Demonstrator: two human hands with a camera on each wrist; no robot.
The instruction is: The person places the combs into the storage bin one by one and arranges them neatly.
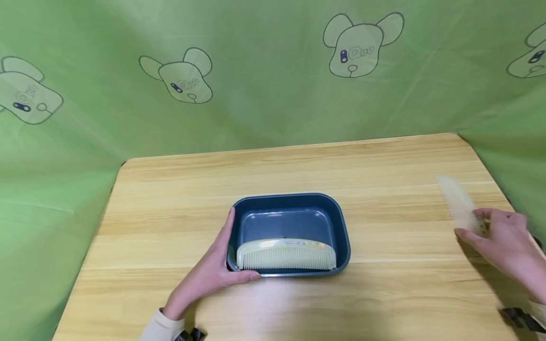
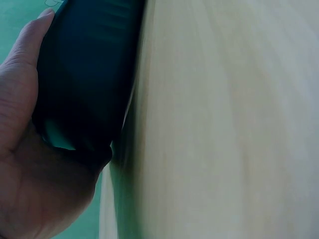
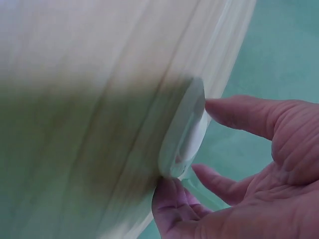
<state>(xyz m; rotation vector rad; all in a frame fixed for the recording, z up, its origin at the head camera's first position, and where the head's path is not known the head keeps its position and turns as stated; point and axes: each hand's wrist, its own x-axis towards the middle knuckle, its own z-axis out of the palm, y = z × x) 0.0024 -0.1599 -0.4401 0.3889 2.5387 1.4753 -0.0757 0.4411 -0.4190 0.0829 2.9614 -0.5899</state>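
Note:
A dark blue rectangular basin (image 1: 281, 222) stands near the middle of the table. Inside it, along the near wall, lies a pale comb (image 1: 286, 251) with its teeth toward me. My left hand (image 1: 217, 263) grips the basin's near left corner, thumb along the front and fingers up the left side; the left wrist view shows the hand (image 2: 37, 164) round the basin's dark wall (image 2: 89, 74). Far to the right, my right hand (image 1: 505, 241) pinches one end of a second pale comb (image 1: 457, 201), slightly blurred. The right wrist view has that comb (image 3: 187, 127) end-on between thumb and fingers.
The light wooden table (image 1: 179, 189) has rounded far corners, and its right edge runs close by my right hand. A green cloth (image 1: 264, 109) with printed animal heads hangs behind the table and down both sides.

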